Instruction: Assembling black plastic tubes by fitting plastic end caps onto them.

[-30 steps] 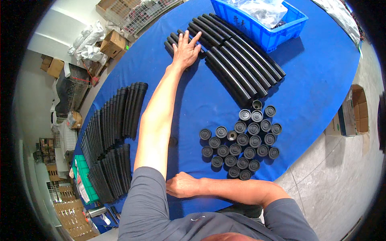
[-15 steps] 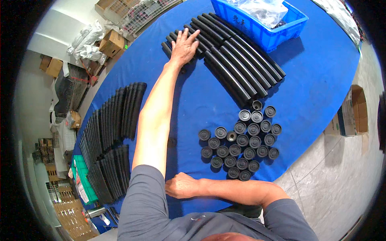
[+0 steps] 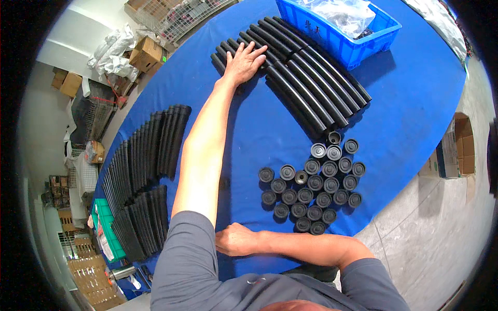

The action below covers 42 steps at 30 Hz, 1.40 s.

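Several black tubes lie under the spread-fingered left hand; right hand, curled closed, sits nearside of those tubes

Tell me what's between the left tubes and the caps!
The left arm, above blue cloth, crosses between the left tubes and caps in the head view.

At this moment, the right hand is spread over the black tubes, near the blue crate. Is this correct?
Not quite. The head view shows the left hand spread over the black tubes, near the blue crate; the right hand is curled, close to the body.
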Each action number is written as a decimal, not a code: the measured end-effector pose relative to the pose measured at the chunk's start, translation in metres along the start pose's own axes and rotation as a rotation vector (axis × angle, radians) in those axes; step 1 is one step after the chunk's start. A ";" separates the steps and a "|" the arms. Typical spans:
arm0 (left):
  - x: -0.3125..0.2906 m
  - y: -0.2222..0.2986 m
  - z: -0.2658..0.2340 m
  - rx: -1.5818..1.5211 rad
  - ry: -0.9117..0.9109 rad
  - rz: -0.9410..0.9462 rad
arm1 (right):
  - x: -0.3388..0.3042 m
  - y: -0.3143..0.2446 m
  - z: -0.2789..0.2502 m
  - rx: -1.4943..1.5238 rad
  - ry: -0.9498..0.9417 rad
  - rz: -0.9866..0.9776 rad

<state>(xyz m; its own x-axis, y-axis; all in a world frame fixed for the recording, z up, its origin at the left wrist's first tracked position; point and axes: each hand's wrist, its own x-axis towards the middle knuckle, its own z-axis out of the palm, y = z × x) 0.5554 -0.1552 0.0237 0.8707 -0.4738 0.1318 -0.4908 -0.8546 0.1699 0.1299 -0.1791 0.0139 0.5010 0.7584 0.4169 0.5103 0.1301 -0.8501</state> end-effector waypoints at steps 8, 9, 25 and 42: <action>-0.010 -0.023 -0.005 -0.024 0.046 0.008 | 0.000 0.004 0.007 -0.021 0.036 -0.031; -0.011 -0.025 -0.004 -0.045 0.077 -0.004 | 0.001 0.003 0.006 -0.029 0.016 -0.021; -0.082 0.005 -0.028 -0.326 0.546 0.014 | 0.002 0.003 -0.002 -0.017 -0.051 0.101; -0.167 0.070 -0.029 0.027 -0.011 0.550 | 0.007 0.000 -0.005 -0.067 -0.098 0.102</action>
<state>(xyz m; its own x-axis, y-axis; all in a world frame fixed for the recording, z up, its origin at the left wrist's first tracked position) 0.3749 -0.1298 0.0417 0.4860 -0.8544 0.1842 -0.8729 -0.4849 0.0538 0.1370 -0.1766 0.0181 0.4839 0.8245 0.2932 0.5073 0.0087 -0.8617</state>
